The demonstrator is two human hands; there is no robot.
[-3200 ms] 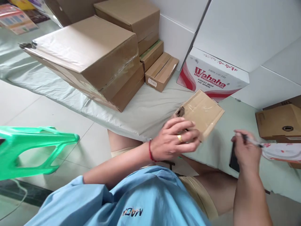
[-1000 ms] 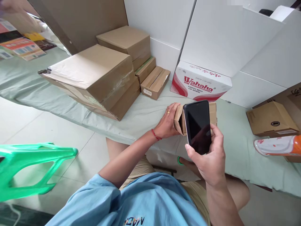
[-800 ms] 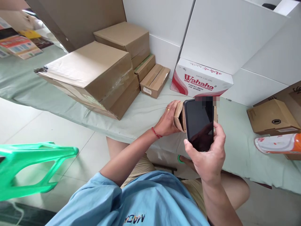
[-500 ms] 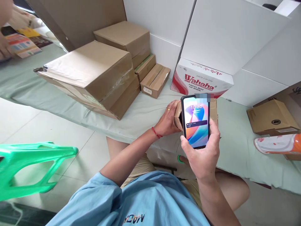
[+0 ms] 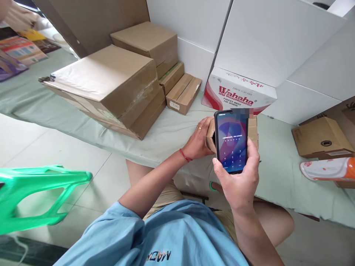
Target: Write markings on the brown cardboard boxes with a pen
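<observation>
My right hand (image 5: 240, 180) is wrapped round a black phone (image 5: 231, 141) held upright over the table edge; its lit screen shows a number keypad. Behind the phone, a small brown cardboard box (image 5: 253, 129) stands on the pale green table cover (image 5: 177, 129). My left hand (image 5: 198, 142), with a gold ring and a red cord at the wrist, cups the box's left end with curled fingers. Most of the box is hidden by the phone.
Stacked brown cartons (image 5: 111, 83) fill the table's left. A red and white Wahaha carton (image 5: 238, 92) stands behind the small box, white boxes (image 5: 263, 40) beyond. A brown box (image 5: 323, 138) and an orange and white packet (image 5: 330, 170) lie right. A green plastic stool (image 5: 36, 195) is on the floor.
My right hand put down a pen, picked up the phone and raised it in front of the box. The dark screen lit up, then switched to a keypad. My left hand stays on the box.
</observation>
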